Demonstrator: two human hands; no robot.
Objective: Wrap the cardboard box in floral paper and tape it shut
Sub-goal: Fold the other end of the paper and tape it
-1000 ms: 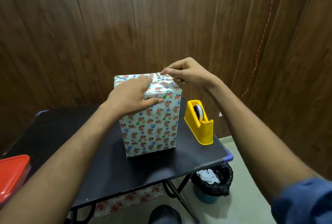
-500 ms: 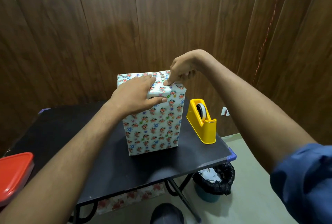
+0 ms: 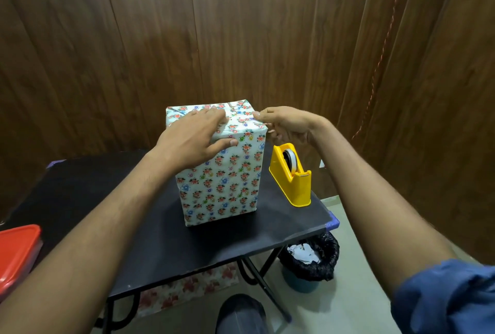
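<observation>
The box wrapped in floral paper (image 3: 222,181) stands upright on the black table (image 3: 160,242). My left hand (image 3: 192,138) lies flat on the box's top, fingers spread over the folded paper and the thumb on the front edge. My right hand (image 3: 284,124) is at the box's top right edge, thumb and forefinger touching the paper there, the other fingers loosely curled. Whether it holds a bit of tape cannot be told. A yellow tape dispenser (image 3: 292,175) stands just right of the box.
A red-lidded container (image 3: 16,256) sits at the table's left front edge. Under the table's right corner is a bin with a black liner (image 3: 310,261). More floral paper (image 3: 187,288) lies below the table. Wood panelling closes in behind.
My right hand has dropped from above the top's middle to the box's right top edge, turning its palm leftward. My left hand has stayed pressed on the top.
</observation>
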